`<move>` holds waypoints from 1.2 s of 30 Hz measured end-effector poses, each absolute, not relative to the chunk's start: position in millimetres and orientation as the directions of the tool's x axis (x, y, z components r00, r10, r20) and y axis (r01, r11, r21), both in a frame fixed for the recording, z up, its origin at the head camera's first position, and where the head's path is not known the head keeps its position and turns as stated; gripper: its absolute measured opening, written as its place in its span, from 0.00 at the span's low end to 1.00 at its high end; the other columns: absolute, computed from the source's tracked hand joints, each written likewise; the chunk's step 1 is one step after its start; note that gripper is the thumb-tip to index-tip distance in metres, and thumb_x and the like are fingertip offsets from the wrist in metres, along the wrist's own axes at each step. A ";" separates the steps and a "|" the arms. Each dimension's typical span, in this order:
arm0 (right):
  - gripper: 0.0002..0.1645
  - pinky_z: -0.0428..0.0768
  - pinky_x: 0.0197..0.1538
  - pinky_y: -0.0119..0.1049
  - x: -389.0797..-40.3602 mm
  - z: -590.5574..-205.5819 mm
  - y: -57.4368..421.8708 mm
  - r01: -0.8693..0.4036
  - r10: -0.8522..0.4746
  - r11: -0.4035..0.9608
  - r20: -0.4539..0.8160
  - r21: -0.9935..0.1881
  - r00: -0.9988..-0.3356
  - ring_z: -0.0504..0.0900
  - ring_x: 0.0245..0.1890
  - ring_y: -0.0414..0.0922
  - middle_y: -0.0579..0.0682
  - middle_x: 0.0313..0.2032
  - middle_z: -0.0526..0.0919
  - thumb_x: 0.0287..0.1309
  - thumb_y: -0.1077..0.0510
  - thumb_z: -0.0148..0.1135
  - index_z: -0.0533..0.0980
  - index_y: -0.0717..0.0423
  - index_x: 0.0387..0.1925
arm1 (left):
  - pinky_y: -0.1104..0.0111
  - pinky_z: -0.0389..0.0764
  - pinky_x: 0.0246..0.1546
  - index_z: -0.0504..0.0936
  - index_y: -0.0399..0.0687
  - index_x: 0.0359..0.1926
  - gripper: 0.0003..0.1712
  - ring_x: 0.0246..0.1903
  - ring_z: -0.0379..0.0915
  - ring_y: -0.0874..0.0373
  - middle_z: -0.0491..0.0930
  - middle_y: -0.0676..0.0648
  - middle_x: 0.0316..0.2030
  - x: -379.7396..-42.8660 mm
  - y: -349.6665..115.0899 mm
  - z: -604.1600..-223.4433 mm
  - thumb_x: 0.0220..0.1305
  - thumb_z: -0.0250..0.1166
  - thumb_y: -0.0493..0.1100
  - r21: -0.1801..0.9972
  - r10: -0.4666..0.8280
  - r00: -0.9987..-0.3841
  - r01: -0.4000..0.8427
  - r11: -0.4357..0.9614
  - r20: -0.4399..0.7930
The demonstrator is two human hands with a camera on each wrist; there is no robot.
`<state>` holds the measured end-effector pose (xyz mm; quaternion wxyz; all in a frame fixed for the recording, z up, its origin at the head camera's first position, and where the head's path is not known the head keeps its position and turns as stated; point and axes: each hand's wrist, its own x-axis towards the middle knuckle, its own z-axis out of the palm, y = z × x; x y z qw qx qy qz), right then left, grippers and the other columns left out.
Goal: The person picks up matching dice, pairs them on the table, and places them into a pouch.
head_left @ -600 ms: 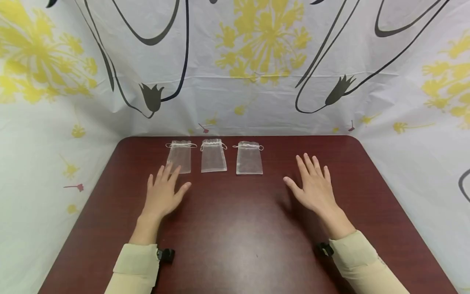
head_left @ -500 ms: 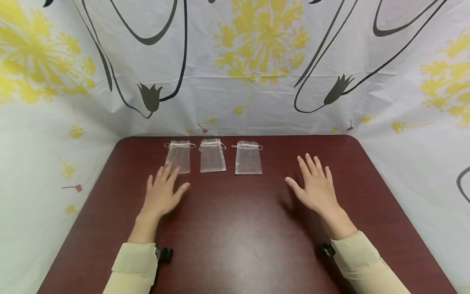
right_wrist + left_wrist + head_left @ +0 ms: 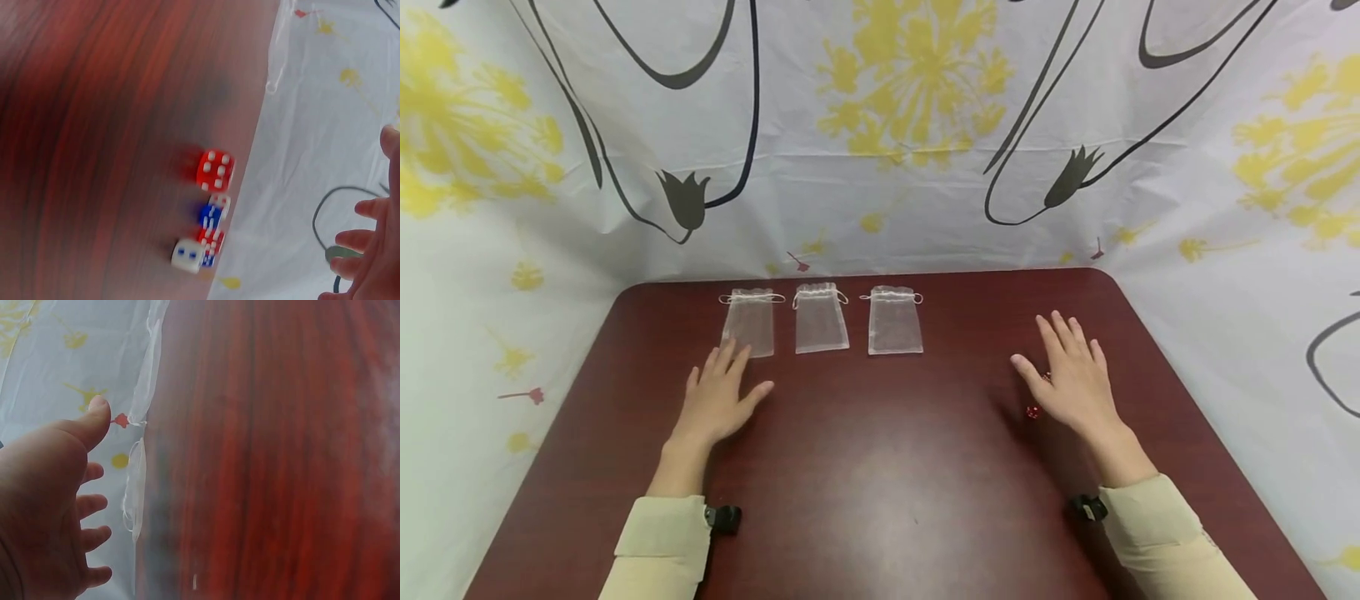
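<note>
My left hand (image 3: 715, 402) is spread palm down over the left of the table, its fingertips overlapping the lower edge of a sheer white drawstring pouch (image 3: 752, 323). Beside that pouch lie a second pouch (image 3: 821, 320) and a third pouch (image 3: 895, 322), all flat with their cords at the far end. My right hand (image 3: 1075, 387) hovers with fingers straight on the right side, holding nothing. Close by its thumb a red die (image 3: 1033, 412) shows; the hand hides most of the others. In the right wrist view several dice cluster, including a red die (image 3: 215, 170), a blue die (image 3: 210, 216) and a white die (image 3: 187, 255).
The dark red wooden table (image 3: 880, 467) ends at the back against a white cloth (image 3: 850, 200) printed with flowers, which also hangs along both sides. A black wrist camera (image 3: 724, 519) sits at the left cuff, another wrist camera (image 3: 1087, 507) at the right.
My right hand has shifted to the right, and red dice now show beside its thumb. The head view has turned slightly right. The pouches and my left hand keep nearly the same places.
</note>
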<state>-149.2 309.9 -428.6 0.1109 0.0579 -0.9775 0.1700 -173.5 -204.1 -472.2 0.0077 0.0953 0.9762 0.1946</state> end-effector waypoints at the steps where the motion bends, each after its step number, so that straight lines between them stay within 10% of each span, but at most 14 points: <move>1: 0.47 0.43 0.72 0.69 -148.7 -427.8 313.0 -0.147 -0.070 0.934 0.236 -0.326 -0.969 0.44 0.78 0.63 0.63 0.78 0.51 0.72 0.33 0.50 0.53 0.55 0.79 | 0.32 0.43 0.69 0.55 0.40 0.78 0.48 0.75 0.40 0.31 0.46 0.32 0.78 -174.1 -204.4 -472.2 0.73 0.53 0.67 0.382 0.189 -0.982 0.182 0.906 0.019; 17: 0.37 0.45 0.70 0.71 -147.0 -428.8 340.6 -0.123 -0.030 0.923 0.251 -0.365 -0.968 0.46 0.77 0.65 0.67 0.75 0.56 0.77 0.40 0.44 0.62 0.60 0.74 | 0.31 0.44 0.69 0.52 0.40 0.79 0.48 0.76 0.38 0.31 0.44 0.32 0.78 -178.4 -203.8 -471.8 0.73 0.55 0.65 0.388 0.202 -0.979 0.184 0.903 -0.006; 36: 0.21 0.56 0.63 0.76 -146.8 -463.4 355.3 -0.211 -0.147 0.926 0.218 -0.313 -0.965 0.61 0.69 0.72 0.70 0.66 0.70 0.66 0.50 0.66 0.81 0.60 0.52 | 0.31 0.43 0.69 0.52 0.40 0.79 0.49 0.76 0.36 0.31 0.44 0.32 0.78 -177.4 -199.6 -476.3 0.72 0.56 0.65 0.388 0.214 -0.977 0.190 0.902 -0.019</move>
